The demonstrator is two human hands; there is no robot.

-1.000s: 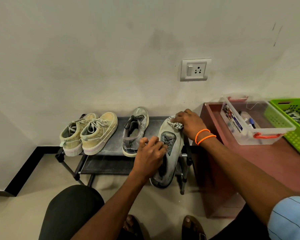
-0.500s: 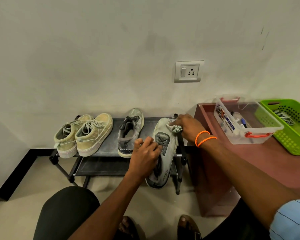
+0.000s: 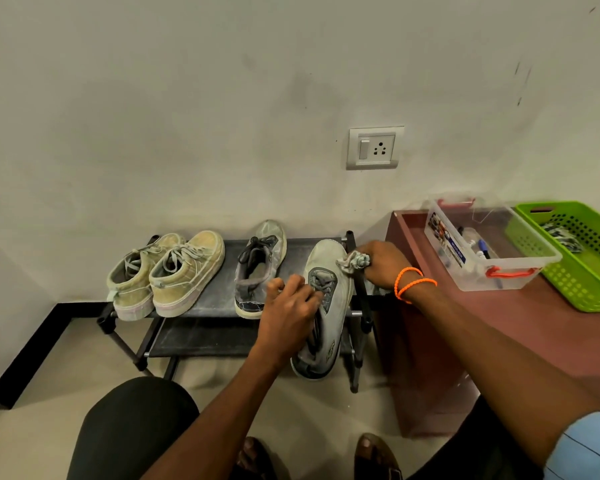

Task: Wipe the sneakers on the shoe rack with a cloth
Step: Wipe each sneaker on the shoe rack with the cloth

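Shoe rack (image 3: pixel 222 299), low and dark, stands against the wall; a maroon table (image 3: pixel 534 341) sits to its right carrying a clear plastic box (image 3: pixel 492 244) and a green basket (image 3: pixel 582 258).

Upper shelf holds a beige pair (image 3: pixel 167 275) well to the left of the fingers and one grey sneaker (image 3: pixel 258 268) just left of them.

Its mate, the grey sneaker in hand (image 3: pixel 328 306), is lifted off the shelf edge, long axis running from heel nearest the person to toe at the wall.

Left hand (image 3: pixel 288 317): fingers curled over the laces and collar, gripping.

Right hand (image 3: pixel 383 265): fingers bunched tight round the cloth (image 3: pixel 352 263), which touches the toe's right flank.

Judgement: right hand is nearer the toe; the wipe likely runs heelward along the right side.
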